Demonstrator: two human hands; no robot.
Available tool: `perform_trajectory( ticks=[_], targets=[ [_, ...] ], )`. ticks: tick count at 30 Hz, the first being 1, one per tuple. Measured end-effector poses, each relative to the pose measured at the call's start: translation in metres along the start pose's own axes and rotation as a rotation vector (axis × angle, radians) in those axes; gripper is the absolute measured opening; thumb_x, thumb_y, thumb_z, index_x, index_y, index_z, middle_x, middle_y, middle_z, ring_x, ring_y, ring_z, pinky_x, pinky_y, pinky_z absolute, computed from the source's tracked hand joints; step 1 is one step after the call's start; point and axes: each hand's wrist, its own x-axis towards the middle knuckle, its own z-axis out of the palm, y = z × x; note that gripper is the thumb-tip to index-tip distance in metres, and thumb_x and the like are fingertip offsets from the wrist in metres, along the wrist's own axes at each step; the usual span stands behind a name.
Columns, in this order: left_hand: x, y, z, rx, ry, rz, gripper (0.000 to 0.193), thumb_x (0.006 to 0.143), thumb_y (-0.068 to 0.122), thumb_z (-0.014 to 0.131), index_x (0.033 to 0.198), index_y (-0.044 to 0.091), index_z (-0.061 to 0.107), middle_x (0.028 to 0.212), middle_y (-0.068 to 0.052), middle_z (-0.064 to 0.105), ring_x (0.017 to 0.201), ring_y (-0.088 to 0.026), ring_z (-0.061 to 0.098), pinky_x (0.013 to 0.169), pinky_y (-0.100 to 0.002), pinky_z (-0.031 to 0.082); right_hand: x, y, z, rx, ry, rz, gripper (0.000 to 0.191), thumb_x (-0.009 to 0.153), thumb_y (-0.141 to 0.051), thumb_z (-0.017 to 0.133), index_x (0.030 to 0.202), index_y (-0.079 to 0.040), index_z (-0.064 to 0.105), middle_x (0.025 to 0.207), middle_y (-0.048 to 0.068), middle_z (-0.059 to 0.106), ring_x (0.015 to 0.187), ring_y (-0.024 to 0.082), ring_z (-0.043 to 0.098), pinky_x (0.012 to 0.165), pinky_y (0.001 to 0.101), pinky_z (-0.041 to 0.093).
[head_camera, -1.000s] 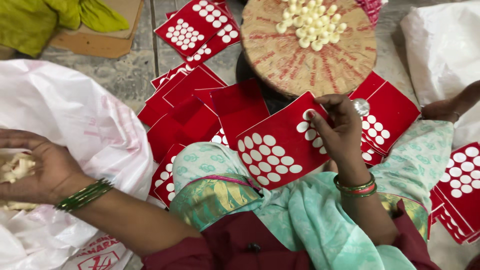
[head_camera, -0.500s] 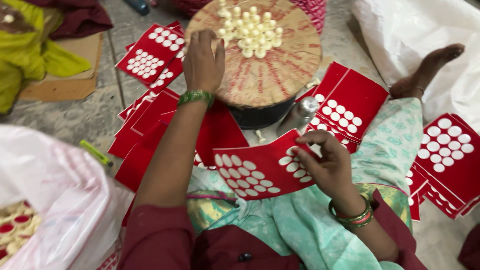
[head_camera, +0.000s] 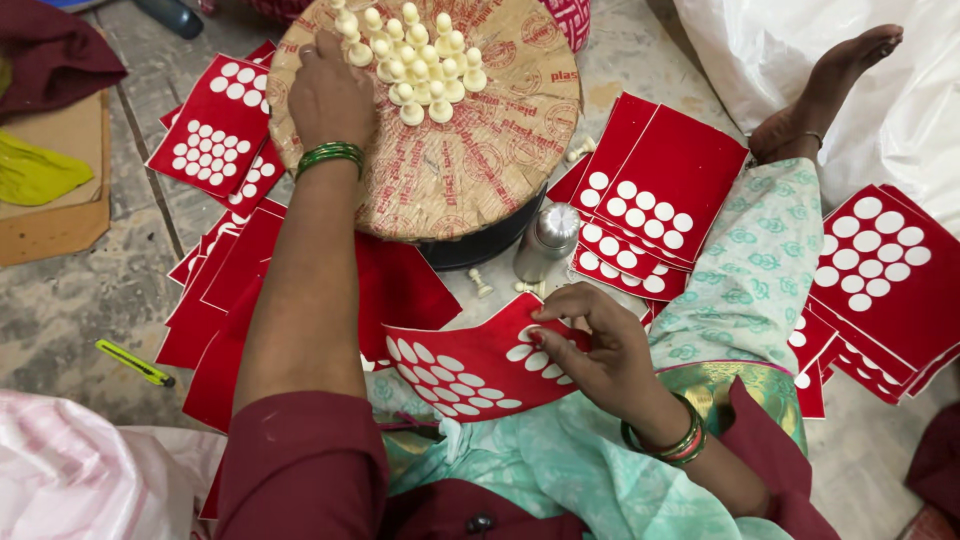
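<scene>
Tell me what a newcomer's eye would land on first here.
The cluster of cream pegs on the round board at top centre, where the left hand rests. Next, the red card with white dots on the lap, held by the right hand; similar red cards lie all around.

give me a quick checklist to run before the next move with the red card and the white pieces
1. Left hand at the white pieces on the round board: ok, fingers rest beside the cluster.
2. A piece in the left grip: cannot tell, fingertips hide it.
3. Right hand steadies the red card on the lap: ok.
4. White circles on the card face up: ok.
5. Loose pieces on the floor by the metal bottle: not ok, off the board.
</scene>
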Motion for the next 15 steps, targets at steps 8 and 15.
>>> perform_trajectory(
  ticks=[8, 15],
  targets=[
    [-0.009, 0.004, -0.028, -0.014, -0.155, -0.339, 0.033, 0.1, 0.023, 0.06, 0.124, 0.002, 0.05, 0.092, -0.02, 0.066, 0.084, -0.034, 0.07, 0.068, -0.046, 0.057, 0.006, -0.001, -0.015, 0.026, -0.033, -0.033, 0.024, 0.094, 0.008, 0.069, 0.116, 0.001, 0.064, 0.115, 0.012, 0.065, 0.102, 0.015, 0.065, 0.087, 0.0271, 0.056],
    [-0.033, 0.022, -0.045, 0.045, -0.111, -0.183, 0.023, 0.101, 0.02, 0.06, 0.112, 0.0, 0.061, 0.115, -0.023, 0.06, 0.1, -0.036, 0.066, 0.078, -0.047, 0.056, 0.009, -0.004, -0.029, -0.001, -0.068, -0.068, 0.021, 0.094, 0.007, 0.069, 0.113, 0.001, 0.065, 0.112, 0.012, 0.066, 0.1, 0.016, 0.066, 0.086, 0.0272, 0.056]
  ],
)
